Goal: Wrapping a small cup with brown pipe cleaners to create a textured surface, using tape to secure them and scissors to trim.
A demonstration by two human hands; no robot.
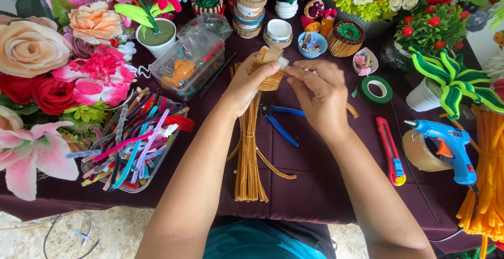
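Nearest the camera, two bare forearms are seen rising from six o'clock over a dark maroon tablecloth. The left hand is wrapped around a small tan pipe-cleaner-wound cup, thumb pressed across its top, apparently so that it is steadied just above the table centre. The right hand is set against the cup from three o'clock, fingers pinched narrowly on what seems to be a loose end at its rim; exactly what is pinched cannot be told. The cup is shown as ribbed with fuzzy light-brown windings, with a pale card strip projecting at twelve o'clock.

Below the hands, a bundle of long tan pipe cleaners is laid lengthwise, within reach. Blue-handled pliers lie just beside it. At nine o'clock a clear tray of mixed coloured pipe cleaners is placed; at three o'clock, a red utility knife, a blue glue gun and a green floral tape roll.
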